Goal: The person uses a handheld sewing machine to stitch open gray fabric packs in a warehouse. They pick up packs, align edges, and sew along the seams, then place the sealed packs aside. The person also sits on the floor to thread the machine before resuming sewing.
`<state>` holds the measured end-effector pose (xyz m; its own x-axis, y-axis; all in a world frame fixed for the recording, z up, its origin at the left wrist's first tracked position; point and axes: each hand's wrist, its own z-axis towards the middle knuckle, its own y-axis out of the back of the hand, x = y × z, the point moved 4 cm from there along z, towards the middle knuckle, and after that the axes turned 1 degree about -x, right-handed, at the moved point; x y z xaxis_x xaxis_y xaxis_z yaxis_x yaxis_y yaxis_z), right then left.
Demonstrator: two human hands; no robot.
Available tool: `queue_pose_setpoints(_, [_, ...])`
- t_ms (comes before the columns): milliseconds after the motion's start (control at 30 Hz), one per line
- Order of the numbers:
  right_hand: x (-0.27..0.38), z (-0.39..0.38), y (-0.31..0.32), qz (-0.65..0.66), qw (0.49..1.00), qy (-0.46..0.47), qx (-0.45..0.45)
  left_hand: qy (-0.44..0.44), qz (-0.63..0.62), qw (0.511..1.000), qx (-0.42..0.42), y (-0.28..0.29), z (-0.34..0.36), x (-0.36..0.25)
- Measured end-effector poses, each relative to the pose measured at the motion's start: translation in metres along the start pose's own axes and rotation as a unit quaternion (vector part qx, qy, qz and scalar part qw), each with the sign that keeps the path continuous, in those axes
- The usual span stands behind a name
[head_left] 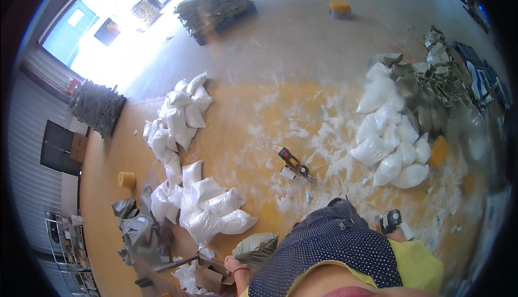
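Observation:
My left hand (234, 265), with a band at the wrist, reaches out low on the left of my body. It looks closed on the lower edge of a crumpled grey bag (257, 247). Just beside it stands an open cardboard box (211, 278). My right hand is out of sight. My dark dotted garment (329, 248) fills the lower middle, and one sandalled foot (392, 221) shows to its right.
Piles of filled white bags lie on the left (200, 202), further back left (178, 114) and on the right (388, 146). A red-and-black hand tool (294, 163) lies on the powder-strewn yellow floor. Empty grey bags (141, 231), a yellow spool (127, 180) and a stacked pallet (217, 6) are around.

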<state>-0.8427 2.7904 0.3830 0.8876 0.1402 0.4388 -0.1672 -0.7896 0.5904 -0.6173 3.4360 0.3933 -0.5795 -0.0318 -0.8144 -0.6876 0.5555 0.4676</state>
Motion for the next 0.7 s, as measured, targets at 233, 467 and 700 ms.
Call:
queue_pose_setpoints(233, [0.178,0.155,0.018,0.038,0.997,0.051,0.037,0.102,-0.262,0.959,-0.03,-0.142,-0.03,-0.144])
queue_pose_setpoints(467, [0.327,0.356,0.083,-0.036,0.981,0.191,0.003,0.105,-0.313,0.941,-0.081,-0.351,0.019,-0.167])
queue_pose_setpoints(700, [0.496,0.501,0.165,-0.047,0.995,0.05,0.069,0.171,-0.193,0.963,-0.073,-0.512,-0.027,-0.246])
